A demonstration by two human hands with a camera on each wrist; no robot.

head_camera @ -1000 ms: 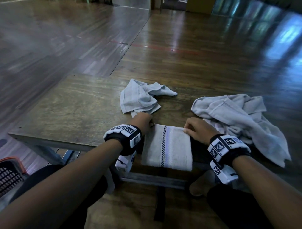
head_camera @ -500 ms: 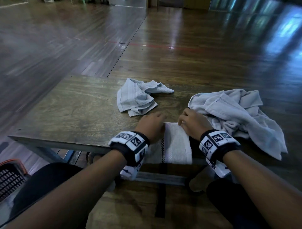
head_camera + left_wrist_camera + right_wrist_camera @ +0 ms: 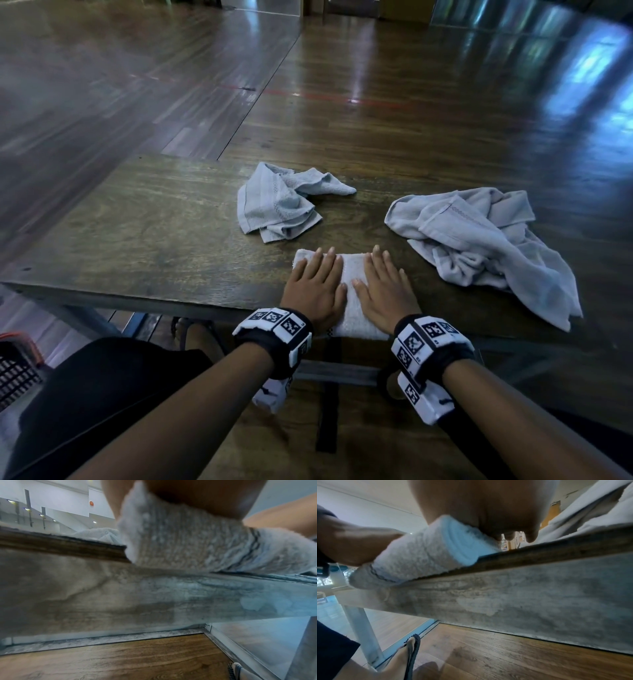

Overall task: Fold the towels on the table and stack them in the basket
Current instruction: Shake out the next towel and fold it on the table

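Note:
A folded white towel with a dark checked stripe lies at the near edge of the wooden table. My left hand presses flat on its left half and my right hand on its right half, fingers straight. In the left wrist view the folded towel overhangs the table edge under the palm; the right wrist view shows the same towel under both hands. A crumpled grey towel lies beyond. A larger crumpled towel lies to the right. A dark basket with an orange rim sits at lower left.
The table's left part is bare wood. Glossy wooden floor stretches beyond the table. Under the table are metal legs and my foot in a sandal. My dark-clothed lap is by the basket.
The towel got one more fold and is now narrower. Both hands went from pinching its far edge to lying flat on top of it.

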